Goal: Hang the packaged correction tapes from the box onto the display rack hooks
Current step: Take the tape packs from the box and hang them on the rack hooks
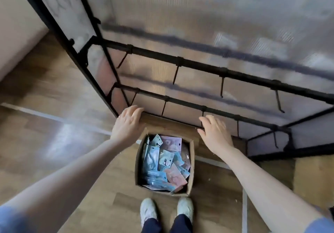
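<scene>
An open cardboard box [191, 169] stands on the floor just ahead of my feet. It holds several packaged correction tapes [165, 162] in blue and pink card packs, lying loose. Above it rises the black display rack [198, 64] with two horizontal bars, each carrying bare black hooks [175, 74]. My left hand [127, 122] hovers above the box's left side with fingers relaxed, holding nothing. My right hand [216, 132] hovers to the box's right, near the lower bar, fingers straight and empty.
A translucent ribbed panel [198, 16] backs the rack. The floor [54, 106] is wood-patterned with a pale strip across it. My two light shoes [166, 213] stand right behind the box. A beige wall [16, 25] is at the far left.
</scene>
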Action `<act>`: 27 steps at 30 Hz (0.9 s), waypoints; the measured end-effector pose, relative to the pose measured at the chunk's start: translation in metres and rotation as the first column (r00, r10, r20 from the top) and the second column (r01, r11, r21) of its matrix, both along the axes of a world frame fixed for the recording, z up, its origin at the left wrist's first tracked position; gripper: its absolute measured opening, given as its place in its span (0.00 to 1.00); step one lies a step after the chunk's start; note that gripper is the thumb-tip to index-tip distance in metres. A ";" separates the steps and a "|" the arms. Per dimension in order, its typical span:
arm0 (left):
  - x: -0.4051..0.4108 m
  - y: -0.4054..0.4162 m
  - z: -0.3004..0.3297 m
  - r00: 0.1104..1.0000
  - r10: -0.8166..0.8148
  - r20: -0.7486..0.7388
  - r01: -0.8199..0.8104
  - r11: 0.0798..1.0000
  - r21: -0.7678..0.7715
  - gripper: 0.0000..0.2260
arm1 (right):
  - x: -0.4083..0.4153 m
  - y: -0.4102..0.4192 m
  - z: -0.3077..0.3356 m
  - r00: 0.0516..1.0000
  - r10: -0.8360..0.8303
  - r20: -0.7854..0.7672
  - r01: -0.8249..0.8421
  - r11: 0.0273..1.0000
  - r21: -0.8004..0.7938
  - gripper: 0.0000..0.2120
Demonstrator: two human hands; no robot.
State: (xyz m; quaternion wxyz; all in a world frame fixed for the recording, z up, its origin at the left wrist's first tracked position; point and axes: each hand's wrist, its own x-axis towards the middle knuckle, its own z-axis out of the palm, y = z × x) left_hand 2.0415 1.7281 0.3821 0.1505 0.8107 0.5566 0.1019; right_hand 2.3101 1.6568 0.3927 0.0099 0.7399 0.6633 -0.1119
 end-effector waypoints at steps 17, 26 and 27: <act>-0.003 -0.045 -0.273 0.974 -0.056 -0.220 -0.034 0.922 -0.385 0.27 | 0.003 -0.076 -0.278 0.996 0.044 -0.072 -0.070 0.905 -0.419 0.22; 0.008 -0.040 -0.365 0.935 -0.212 -0.284 0.052 0.876 -0.480 0.29 | -0.017 -0.089 -0.374 0.989 -0.021 -0.146 -0.063 0.834 -0.548 0.23; 0.009 -0.037 -0.373 0.928 -0.230 -0.293 0.064 0.873 -0.483 0.30 | -0.019 -0.091 -0.383 0.989 -0.033 -0.144 -0.054 0.829 -0.557 0.23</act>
